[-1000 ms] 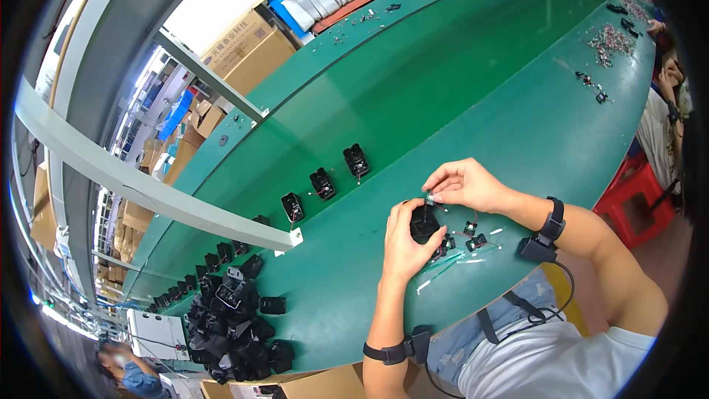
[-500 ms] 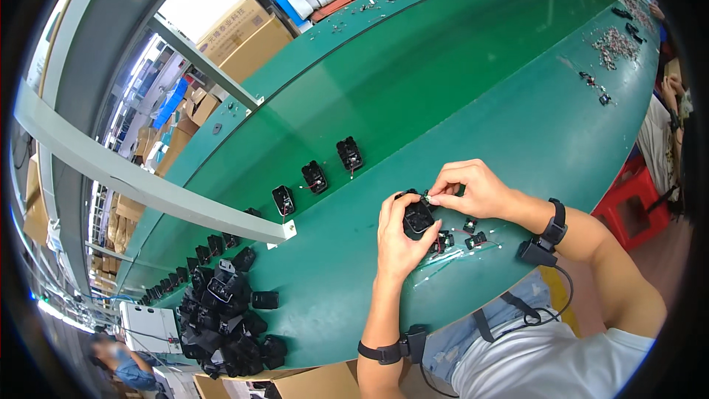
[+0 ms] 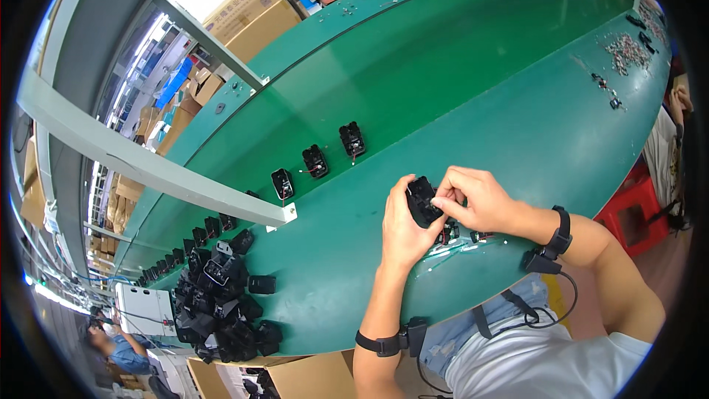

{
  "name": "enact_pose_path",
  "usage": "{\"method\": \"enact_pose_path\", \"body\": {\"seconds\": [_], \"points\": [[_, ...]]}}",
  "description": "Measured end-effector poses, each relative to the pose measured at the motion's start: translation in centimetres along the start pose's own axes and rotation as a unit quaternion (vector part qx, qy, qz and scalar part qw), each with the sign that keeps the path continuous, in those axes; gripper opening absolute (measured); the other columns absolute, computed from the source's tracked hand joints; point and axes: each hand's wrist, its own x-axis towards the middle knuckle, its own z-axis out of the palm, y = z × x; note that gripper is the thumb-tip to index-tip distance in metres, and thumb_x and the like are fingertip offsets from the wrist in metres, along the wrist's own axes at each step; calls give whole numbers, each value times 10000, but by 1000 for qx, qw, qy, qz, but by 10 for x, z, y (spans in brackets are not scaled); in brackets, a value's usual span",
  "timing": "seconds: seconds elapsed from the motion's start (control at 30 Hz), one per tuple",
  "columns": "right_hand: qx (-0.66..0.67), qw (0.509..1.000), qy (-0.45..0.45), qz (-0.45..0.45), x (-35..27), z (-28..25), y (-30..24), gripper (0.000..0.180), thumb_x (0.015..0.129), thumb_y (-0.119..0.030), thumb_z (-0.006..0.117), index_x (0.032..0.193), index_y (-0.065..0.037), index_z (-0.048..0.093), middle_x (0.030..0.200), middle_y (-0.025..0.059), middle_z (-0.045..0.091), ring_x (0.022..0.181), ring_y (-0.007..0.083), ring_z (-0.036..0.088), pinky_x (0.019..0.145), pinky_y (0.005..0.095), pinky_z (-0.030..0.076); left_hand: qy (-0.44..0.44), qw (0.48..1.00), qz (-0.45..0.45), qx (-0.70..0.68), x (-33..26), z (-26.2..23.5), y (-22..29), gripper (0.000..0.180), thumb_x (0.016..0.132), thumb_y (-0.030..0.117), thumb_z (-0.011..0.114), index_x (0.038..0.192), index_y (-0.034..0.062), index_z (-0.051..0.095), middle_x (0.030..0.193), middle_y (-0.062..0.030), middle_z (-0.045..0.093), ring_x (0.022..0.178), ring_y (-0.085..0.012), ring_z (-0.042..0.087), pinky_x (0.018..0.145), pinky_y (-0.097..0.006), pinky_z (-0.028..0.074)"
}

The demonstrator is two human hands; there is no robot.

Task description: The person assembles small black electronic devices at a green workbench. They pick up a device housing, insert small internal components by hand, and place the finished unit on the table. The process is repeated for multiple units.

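A black plastic housing point(image 3: 419, 193), open like a small box, is tilted up in my left hand point(image 3: 403, 233), whose fingers and thumb wrap round its sides. My right hand point(image 3: 476, 196) has its thumb and fingertips pinched together at the housing's right inner side. Whatever sits between those fingertips is too small and hidden to name. On the green table just below my hands lie small black parts with thin wires point(image 3: 447, 233), partly covered by the hands. Another small wired part point(image 3: 481, 236) shows under my right wrist.
Several similar housings, such as one black housing point(image 3: 352, 140), stand in a row on the green belt point(image 3: 443, 74). A heap of black housings point(image 3: 221, 288) is at left beneath a grey metal frame point(image 3: 159, 166). Small loose parts point(image 3: 628, 55) lie far right, near a red stool point(image 3: 635, 210).
The housing is now tipped more upright in my left hand. My right fingertips have moved from its top edge down to its inner right side, and my right hand covers more loose parts.
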Motion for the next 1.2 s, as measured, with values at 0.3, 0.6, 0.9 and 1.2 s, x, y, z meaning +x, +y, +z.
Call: {"method": "enact_pose_path", "body": {"seconds": [0.3, 0.6, 0.9, 1.2], "points": [[-54, 998, 15, -22, -6, 5, 7, 199, 859, -174, 714, 806, -47, 570, 730, 100, 616, 597, 268, 621, 545, 385, 485, 32, 998, 49, 26, 3, 5, 11, 773, 650, 142, 860, 1303, -3, 473, 1226, -207, 562, 1124, -391, 545, 965, -459, 468], [15, 999, 9, -41, 6, 9, -2, 67, 814, -12, 652, 881, -7, 645, 831, 88, 602, 708, 195, 583, 618, 300, 468, 53, 997, 61, -17, 4, -5, -2, 916, 648, 194, 784, 1447, -20, 392, 1234, -243, 513, 1135, -408, 518, 1006, -444, 437], [175, 979, -96, 41, -2, 12, 33, 99, 783, 19, 601, 870, 46, 640, 887, 52, 549, 823, 132, 539, 696, 259, 436, 22, 995, 63, -74, -7, 0, -12, 990, 590, 145, 768, 1464, -47, 344, 1238, -228, 448, 1118, -412, 492, 968, -442, 451], [194, 970, -145, 14, 10, -9, 12, 299, 713, -275, 708, 737, 17, 653, 1223, 158, 534, 1163, 300, 499, 1026, 452, 371, 36, 988, 114, -95, -3, 2, -10, 997, 596, 189, 784, 1444, -83, 335, 1207, -228, 460, 1085, -419, 525, 924, -459, 466]]}}
